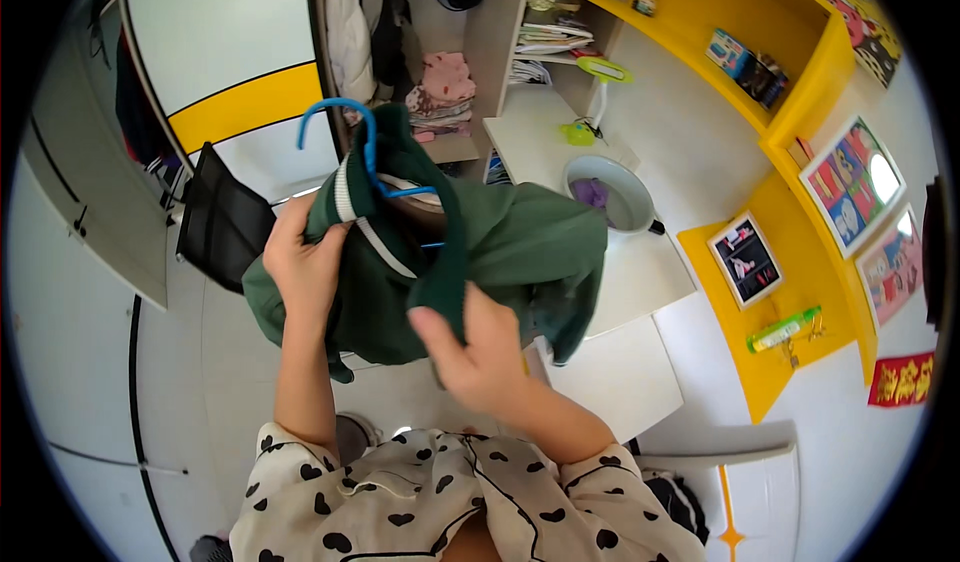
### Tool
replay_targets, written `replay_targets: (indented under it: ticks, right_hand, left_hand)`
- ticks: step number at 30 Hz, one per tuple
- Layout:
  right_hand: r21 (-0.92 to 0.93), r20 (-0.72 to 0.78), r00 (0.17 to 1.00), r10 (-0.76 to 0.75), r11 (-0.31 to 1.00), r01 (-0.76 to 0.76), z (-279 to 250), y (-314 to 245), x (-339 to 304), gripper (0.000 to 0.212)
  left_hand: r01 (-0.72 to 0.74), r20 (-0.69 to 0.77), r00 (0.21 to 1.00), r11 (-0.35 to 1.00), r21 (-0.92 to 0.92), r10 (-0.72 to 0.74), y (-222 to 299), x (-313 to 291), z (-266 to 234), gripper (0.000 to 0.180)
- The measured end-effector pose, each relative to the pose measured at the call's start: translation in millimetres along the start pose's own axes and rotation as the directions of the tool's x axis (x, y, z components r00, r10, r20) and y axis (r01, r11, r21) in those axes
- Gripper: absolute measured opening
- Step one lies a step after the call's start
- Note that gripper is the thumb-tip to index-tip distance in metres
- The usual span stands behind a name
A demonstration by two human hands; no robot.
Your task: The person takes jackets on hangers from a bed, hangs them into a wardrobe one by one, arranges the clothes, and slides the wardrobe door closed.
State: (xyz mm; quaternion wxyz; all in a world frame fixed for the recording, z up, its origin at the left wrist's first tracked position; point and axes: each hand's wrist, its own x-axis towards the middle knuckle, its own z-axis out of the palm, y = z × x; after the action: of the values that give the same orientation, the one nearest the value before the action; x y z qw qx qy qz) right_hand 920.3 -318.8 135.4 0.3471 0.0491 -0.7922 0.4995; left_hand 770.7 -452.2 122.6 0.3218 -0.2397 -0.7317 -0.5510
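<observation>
A dark green jacket (520, 232) with a white-striped collar hangs in the air in front of me. Inside its neck opening sits a blue hanger (372, 152), whose hook rises above the collar. At the left side of the collar, my left hand (300, 257) is closed on the fabric, thumb on top. My right hand (475, 352) grips the collar's near right edge; its thumb shows, while its fingertips are hidden. Most of the hanger's bar is covered by the cloth.
Beyond the jacket stand a black chair (225, 217) and a wardrobe with folded pink clothes (445, 87). To the right, a white desk (650, 282) bears a grey basin (625, 197) with a purple cloth and a green lamp (600, 72). Yellow shelves (690, 22) line the wall.
</observation>
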Motion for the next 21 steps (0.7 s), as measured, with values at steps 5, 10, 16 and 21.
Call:
replay_targets:
  ticks: [5,10,16,21]
  right_hand:
    - [-0.207,0.373,0.92,0.117,0.978,-0.041,-19,37,26,0.025]
    - [-0.131,0.039,0.986,-0.16,0.978,0.163,-83,61,58,0.031]
    - [-0.495,0.521,0.825,0.219,0.865,0.083,-106,84,128,0.055]
    - [-0.35,0.761,0.493,0.421,0.907,-0.235,-112,139,180,0.06]
  left_hand:
    - [0.05,-0.04,0.998,0.999,0.007,-0.049,-8,-2,20,0.027]
    - [-0.03,-0.027,0.999,0.999,0.015,0.031,-21,12,22,0.027]
    - [-0.16,0.05,0.986,0.986,-0.049,0.162,-39,58,73,0.029]
    - [-0.289,0.15,0.94,0.949,-0.123,0.306,-81,114,146,0.033]
